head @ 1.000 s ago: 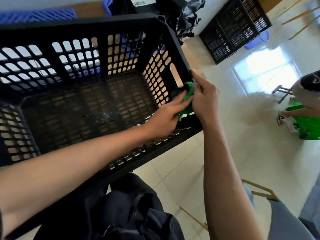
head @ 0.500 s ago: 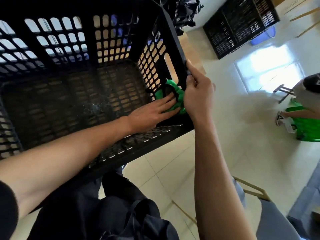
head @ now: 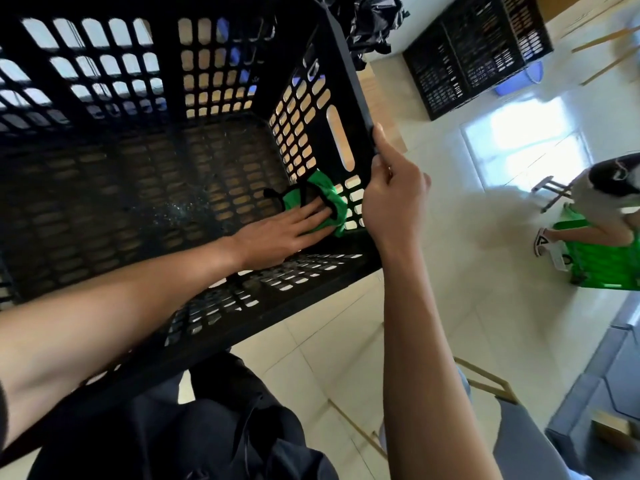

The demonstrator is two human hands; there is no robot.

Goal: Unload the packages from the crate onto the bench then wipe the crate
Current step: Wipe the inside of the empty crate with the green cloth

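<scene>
The crate [head: 214,140] was black plastic, its walls and floor pierced with rows of rounded slots and a long handle slot in the right end wall; pale specks dotted its floor. It sat tilted in front of the person, above a tiled floor [head: 346,341]. The left hand [head: 277,233] lay flat, fingers straight, pressing a green cloth [head: 325,199] with black edging into the crate's near right corner. The right hand [head: 391,192] gripped the crate's right rim, fingers curled over it. No writing could be read.
</scene>
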